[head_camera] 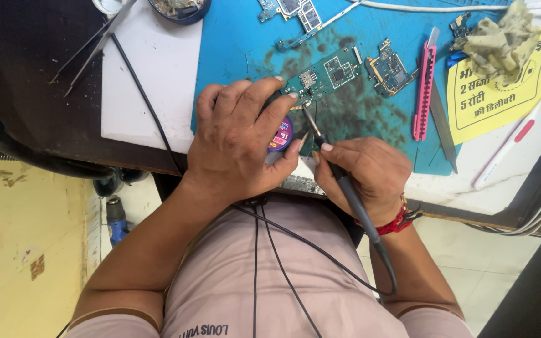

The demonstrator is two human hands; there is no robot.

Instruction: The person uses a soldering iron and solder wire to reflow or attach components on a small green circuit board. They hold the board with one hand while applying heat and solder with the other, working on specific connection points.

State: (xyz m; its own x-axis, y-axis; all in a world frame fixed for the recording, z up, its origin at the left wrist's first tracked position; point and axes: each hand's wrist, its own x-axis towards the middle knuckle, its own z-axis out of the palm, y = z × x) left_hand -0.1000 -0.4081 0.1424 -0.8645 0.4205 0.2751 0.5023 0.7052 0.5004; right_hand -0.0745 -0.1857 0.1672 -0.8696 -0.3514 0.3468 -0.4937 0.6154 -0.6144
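Note:
My left hand point(239, 141) rests on a blue work mat point(233, 37). It is closed around a small round spool point(281, 135) with a purple label, and its fingertips press a green circuit board point(327, 74). My right hand point(364, 175) grips a black soldering iron point(340, 177) like a pen. The iron's metal tip points up at the near edge of the board, just beside my left fingertips. Its black cord runs back over my lap.
Other circuit boards point(388, 67) lie on the mat, with a pink tool point(423, 87), a metal blade point(443, 119) and a crumpled cloth point(499, 44) on a yellow paper point(502, 94). Tweezers point(92, 47) and a white slab point(158, 69) are at left.

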